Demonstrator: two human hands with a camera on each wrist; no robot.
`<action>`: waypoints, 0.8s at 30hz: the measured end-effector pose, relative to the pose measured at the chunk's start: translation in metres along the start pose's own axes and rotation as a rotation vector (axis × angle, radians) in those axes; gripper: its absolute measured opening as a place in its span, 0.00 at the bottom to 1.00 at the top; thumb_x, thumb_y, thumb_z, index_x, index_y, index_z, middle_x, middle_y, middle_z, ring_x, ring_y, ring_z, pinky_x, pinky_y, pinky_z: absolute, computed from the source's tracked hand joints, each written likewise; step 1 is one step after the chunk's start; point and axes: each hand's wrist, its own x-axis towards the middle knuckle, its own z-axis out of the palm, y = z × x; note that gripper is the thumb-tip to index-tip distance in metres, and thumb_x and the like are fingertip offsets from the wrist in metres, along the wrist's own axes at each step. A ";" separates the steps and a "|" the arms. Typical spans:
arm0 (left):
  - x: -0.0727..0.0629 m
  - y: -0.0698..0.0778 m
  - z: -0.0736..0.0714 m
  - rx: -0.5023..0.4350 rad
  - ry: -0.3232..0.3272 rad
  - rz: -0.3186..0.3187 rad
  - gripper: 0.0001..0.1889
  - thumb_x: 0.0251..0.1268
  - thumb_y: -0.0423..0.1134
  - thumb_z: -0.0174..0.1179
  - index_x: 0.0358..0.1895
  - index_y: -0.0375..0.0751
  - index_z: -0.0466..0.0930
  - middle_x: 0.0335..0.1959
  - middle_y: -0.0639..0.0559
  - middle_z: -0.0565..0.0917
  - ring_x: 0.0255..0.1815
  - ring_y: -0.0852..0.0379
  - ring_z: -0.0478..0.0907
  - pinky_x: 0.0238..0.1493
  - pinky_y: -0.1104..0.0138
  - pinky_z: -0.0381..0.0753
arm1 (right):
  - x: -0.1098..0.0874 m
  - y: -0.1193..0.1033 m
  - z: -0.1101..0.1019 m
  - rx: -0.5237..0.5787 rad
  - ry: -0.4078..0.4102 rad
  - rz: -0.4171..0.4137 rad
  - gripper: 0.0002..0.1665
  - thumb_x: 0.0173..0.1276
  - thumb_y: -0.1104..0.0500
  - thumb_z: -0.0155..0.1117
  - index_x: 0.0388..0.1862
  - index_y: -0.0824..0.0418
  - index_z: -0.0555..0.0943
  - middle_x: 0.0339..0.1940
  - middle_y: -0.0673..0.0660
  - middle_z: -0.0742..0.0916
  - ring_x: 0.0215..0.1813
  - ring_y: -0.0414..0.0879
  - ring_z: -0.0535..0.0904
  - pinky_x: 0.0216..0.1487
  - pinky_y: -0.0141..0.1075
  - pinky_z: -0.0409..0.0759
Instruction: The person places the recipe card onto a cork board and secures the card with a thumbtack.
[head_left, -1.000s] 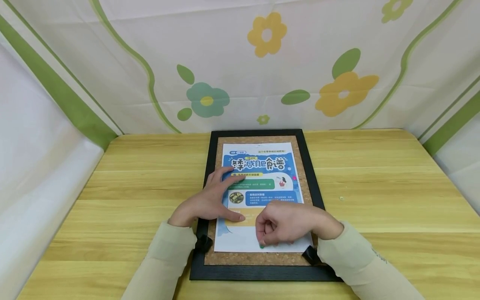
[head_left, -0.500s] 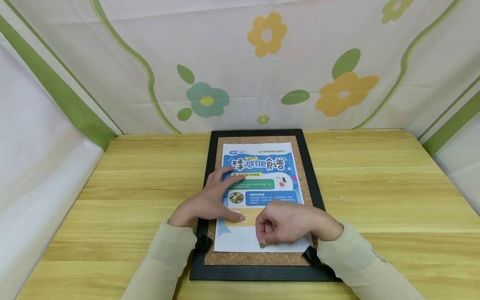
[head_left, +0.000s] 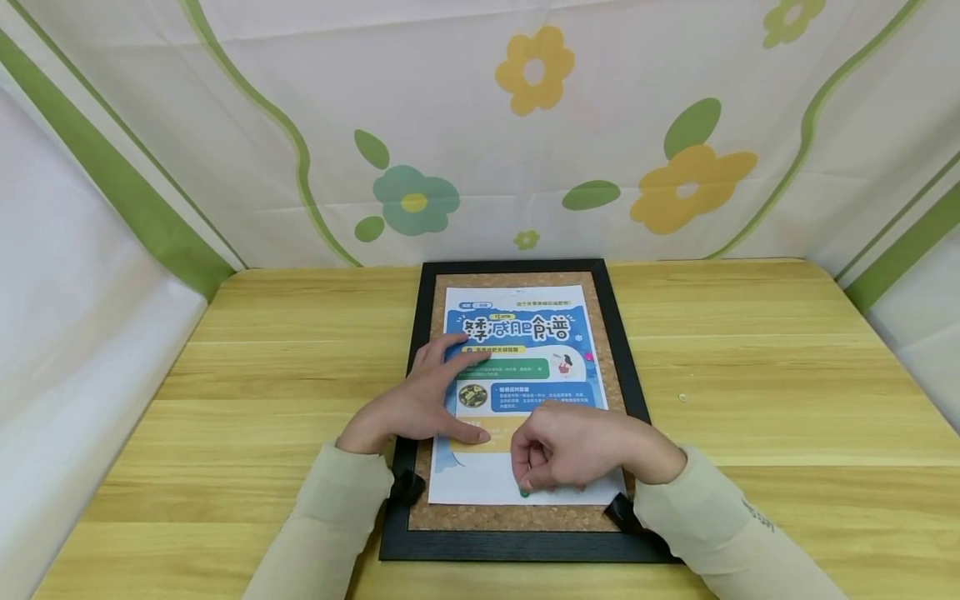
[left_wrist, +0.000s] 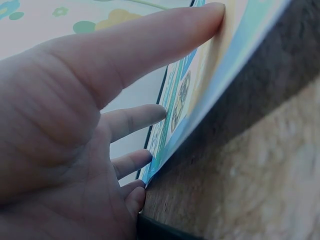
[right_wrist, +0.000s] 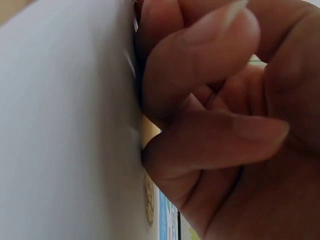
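Note:
A printed poster (head_left: 480, 483) with blue, green and yellow blocks lies on a black-framed cork board (head_left: 510, 518). My left hand (head_left: 427, 396) rests spread over the poster's left side, fingers and thumb straight on the paper; in the left wrist view its thumb (left_wrist: 165, 40) presses near the lifted paper edge. Low on the sheet, my right hand (head_left: 577, 446) pinches a small green pushpin (head_left: 523, 492) against the bottom margin. The curled fingers (right_wrist: 200, 145) touch the paper in the right wrist view, where the pin is hidden. A pink spot like a pin head (head_left: 588, 357) shows at the poster's right edge.
The board lies on a wood-grain table (head_left: 750, 358). A tiny clear piece (head_left: 682, 397) sits to the right of the board. Behind the table hangs a white curtain with printed flowers (head_left: 480, 100). Black wrist straps (head_left: 622, 510) overlap the lower frame.

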 end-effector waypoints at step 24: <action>0.002 -0.002 0.000 -0.001 0.002 0.002 0.54 0.53 0.53 0.83 0.85 0.53 0.64 0.90 0.43 0.45 0.89 0.34 0.38 0.81 0.31 0.55 | 0.000 0.001 0.000 0.029 0.005 0.011 0.09 0.73 0.62 0.73 0.31 0.52 0.87 0.16 0.43 0.80 0.15 0.36 0.73 0.19 0.30 0.71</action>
